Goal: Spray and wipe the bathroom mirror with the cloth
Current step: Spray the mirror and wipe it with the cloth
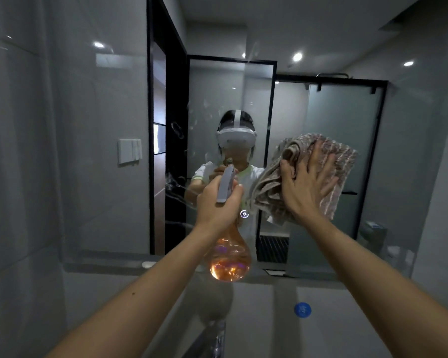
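Observation:
The bathroom mirror [347,120] fills the wall ahead, with wet streaks and smears on its left-centre part. My left hand [217,202] grips the neck of a spray bottle [230,259] with a round, orange-tinted body and a grey trigger head pointing at the glass. My right hand [308,184] lies flat, fingers spread, pressing a crumpled beige striped cloth [342,161] against the mirror right of centre. The reflection shows a person wearing a white headset, holding the same bottle and cloth.
A grey tiled wall [36,151] with a white switch plate [130,151] stands left of the mirror. Below are a shelf ledge [109,262], a chrome tap [212,339] and a blue round sticker [302,310]. The mirror reflects black-framed glass shower doors.

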Demonstrator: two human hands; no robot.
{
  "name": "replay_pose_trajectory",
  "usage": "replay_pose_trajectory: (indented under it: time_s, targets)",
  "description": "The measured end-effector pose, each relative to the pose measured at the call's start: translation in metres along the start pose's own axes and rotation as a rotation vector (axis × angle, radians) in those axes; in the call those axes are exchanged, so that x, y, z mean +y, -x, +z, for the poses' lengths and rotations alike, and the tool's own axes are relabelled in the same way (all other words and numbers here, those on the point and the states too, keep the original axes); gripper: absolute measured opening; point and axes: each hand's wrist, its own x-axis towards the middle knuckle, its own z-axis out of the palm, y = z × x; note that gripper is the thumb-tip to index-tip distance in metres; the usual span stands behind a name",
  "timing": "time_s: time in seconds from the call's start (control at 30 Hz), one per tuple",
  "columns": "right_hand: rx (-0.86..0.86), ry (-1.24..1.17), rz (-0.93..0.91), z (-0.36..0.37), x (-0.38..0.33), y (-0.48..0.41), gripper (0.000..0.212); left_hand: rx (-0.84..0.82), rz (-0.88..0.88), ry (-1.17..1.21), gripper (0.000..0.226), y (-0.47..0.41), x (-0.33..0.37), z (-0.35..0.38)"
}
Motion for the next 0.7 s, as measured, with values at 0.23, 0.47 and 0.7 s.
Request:
replay_pose_trajectory:
  time_s: [0.23, 0.47, 0.7]
  targets:
    - [0.028, 0.182, -0.28, 0.032, -0.053, -0.006, 0.07, 0.089, 0.027, 0.051, 0.033, -0.015, -0.011, -0.018]
    - [0.045, 0.273, -0.413, 0.037, -0.043, -0.006, 0.072, 0.15, -0.025, 0.023, 0.023, -0.015, -0.015, -0.033]
    - [-0.009, 0.207, -0.271, 0.019, 0.034, 0.018, 0.082, 0.08, -0.037, 0.043, 0.025, -0.001, -0.015, -0.004]
